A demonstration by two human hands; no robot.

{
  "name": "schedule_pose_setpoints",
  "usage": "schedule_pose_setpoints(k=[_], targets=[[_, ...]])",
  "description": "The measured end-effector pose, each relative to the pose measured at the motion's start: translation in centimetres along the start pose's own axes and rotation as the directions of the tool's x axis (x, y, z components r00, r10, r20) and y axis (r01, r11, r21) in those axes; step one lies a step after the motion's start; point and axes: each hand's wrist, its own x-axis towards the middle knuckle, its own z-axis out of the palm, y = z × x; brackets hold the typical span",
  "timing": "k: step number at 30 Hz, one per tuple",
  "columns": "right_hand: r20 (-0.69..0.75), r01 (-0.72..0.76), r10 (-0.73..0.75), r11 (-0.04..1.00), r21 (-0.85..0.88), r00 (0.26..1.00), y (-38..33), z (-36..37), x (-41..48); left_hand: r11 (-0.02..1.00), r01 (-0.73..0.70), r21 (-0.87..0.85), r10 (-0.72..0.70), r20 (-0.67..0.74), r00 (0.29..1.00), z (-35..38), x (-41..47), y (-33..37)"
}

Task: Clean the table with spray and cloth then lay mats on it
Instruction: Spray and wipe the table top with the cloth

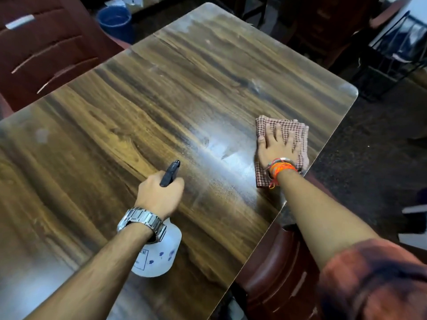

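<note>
At lower centre, the left hand is wrapped around the spray bottle, a translucent white container whose contents cannot be told. The right hand, fingers spread, presses the checked cloth flat on the table at centre right.

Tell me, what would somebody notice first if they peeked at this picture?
Probably the two hands busy on the big wooden table. The left hand, in the middle near the front, grips a white spray bottle with a black nozzle pointing away across the table. The right hand lies flat on a checked cloth by the table's right edge, and a pale wet patch shines between the hands.
</note>
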Motion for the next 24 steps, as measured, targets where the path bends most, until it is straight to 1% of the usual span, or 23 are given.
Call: schedule_pose_setpoints(k=[1, 2, 3, 4, 5, 6, 7, 8, 9, 10, 11, 12, 13, 14, 15, 16, 17, 18, 19, 21, 22, 23, 24], targets=[[0.015, -0.013, 0.013, 1.0, 0.0, 1.0, -0.2, 0.0, -0.5, 1.0, 0.009, 0.001, -0.009, 0.004, 1.0, 0.1, 0.2, 0.0], [0.015, 0.085, -0.084, 0.995, -0.05, 0.996, -0.8, 0.4, -1.7, 1.0, 0.018, 0.004, -0.018, 0.013, 1.0, 0.1, 0.3, 0.0], [0.013, 0.267, -0.267, 0.958, -0.101, 0.964, -1.7, 1.1, -3.4, 1.0, 0.021, 0.003, -0.021, 0.022, 1.0, 0.3, 0.4, 0.1], [0.039, 0.482, -0.482, 0.865, -0.137, 0.875, -2.6, 1.7, -5.6, 1.0, 0.012, 0.0, -0.012, 0.032, 0.999, 0.5, 0.5, 0.3], [0.101, 0.679, -0.672, 0.718, -0.154, 0.734, -3.3, 2.3, -8.0, 1.0, -0.004, -0.001, 0.004, 0.036, 0.999, 0.7, 0.5, 0.7], [0.155, 0.804, -0.789, 0.574, -0.156, 0.594, -3.2, 2.8, -9.7, 1.0, -0.021, 0.002, 0.021, 0.034, 0.999, 0.9, 0.4, 1.0], [0.195, 0.853, -0.831, 0.499, -0.152, 0.52, -2.6, 2.7, -10.4, 0.999, -0.039, 0.003, 0.039, 0.026, 0.999, 1.1, 0.2, 1.4], [0.2, 0.842, -0.819, 0.513, -0.165, 0.538, -1.7, 2.5, -10.1, 0.998, -0.057, 0.002, 0.057, 0.022, 0.998, 1.2, 0.1, 1.7], [0.158, 0.773, -0.758, 0.604, -0.193, 0.632, -0.5, 2.3, -9.2, 0.997, -0.074, 0.002, 0.074, 0.026, 0.997, 1.3, -0.1, 2.0], [0.097, 0.647, -0.642, 0.737, -0.196, 0.761, 0.8, 1.9, -8.1, 0.996, -0.088, 0.005, 0.088, 0.033, 0.996, 1.5, -0.4, 2.1], [0.058, 0.468, -0.466, 0.866, -0.174, 0.883, 2.1, 1.4, -6.9, 0.995, -0.097, 0.009, 0.097, 0.04, 0.994, 1.6, -0.7, 2.3], [0.041, 0.285, -0.282, 0.948, -0.138, 0.958, 3.1, 0.9, -6.0, 0.995, -0.103, 0.012, 0.102, 0.049, 0.994, 1.7, -1.0, 2.3], [0.038, 0.149, -0.146, 0.985, -0.089, 0.989, 3.5, 0.5, -5.6, 0.994, -0.109, 0.013, 0.108, 0.059, 0.992, 1.8, -1.3, 2.2], [0.036, 0.077, -0.075, 0.995, -0.056, 0.997, 3.1, 0.5, -5.9, 0.993, -0.114, 0.014, 0.113, 0.066, 0.991, 1.9, -1.7, 2.2], [0.026, 0.067, -0.066, 0.997, -0.048, 0.997, 2.2, 1.0, -7.0, 0.993, -0.117, 0.015, 0.116, 0.073, 0.991, 2.1, -2.0, 2.0], [0.017, 0.122, -0.121, 0.99, -0.067, 0.993, 1.1, 1.5, -8.7, 0.993, -0.119, 0.014, 0.117, 0.078, 0.99, 2.1, -2.3, 2.0], [0.013, 0.237, -0.236, 0.968, -0.083, 0.972, -0.2, 2.3, -10.9, 0.993, -0.115, 0.013, 0.114, 0.084, 0.99, 2.2, -2.6, 1.9], [0.02, 0.383, -0.383, 0.918, -0.098, 0.923, -1.1, 2.8, -13.3, 0.993, -0.115, 0.008, 0.114, 0.092, 0.989, 2.3, -2.9, 1.8], [0.045, 0.532, -0.531, 0.839, -0.109, 0.846, -1.6, 3.6, -15.9, 0.993, -0.119, 0.006, 0.118, 0.099, 0.988, 2.4, -3.1, 1.7], [0.124, 0.731, -0.721, 0.678, -0.073, 0.681, -1.2, 4.2, -19.0, 0.992, -0.128, 0.018, 0.126, 0.098, 0.987, 2.7, -3.3, 1.6], [0.152, 0.783, -0.769, 0.62, -0.059, 0.621, -0.6, 4.0, -19.1, 0.991, -0.131, 0.021, 0.128, 0.097, 0.987, 2.6, -3.6, 1.5], [0.157, 0.807, -0.792, 0.587, -0.068, 0.589, 0.0, 3.7, -18.4, 0.991, -0.133, 0.019, 0.13, 0.1, 0.986, 2.6, -3.7, 1.4], [0.145, 0.8, -0.787, 0.591, -0.102, 0.6, 0.7, 3.5, -17.1, 0.991, -0.133, 0.011, 0.131, 0.099, 0.986, 2.4, -3.9, 1.2]])
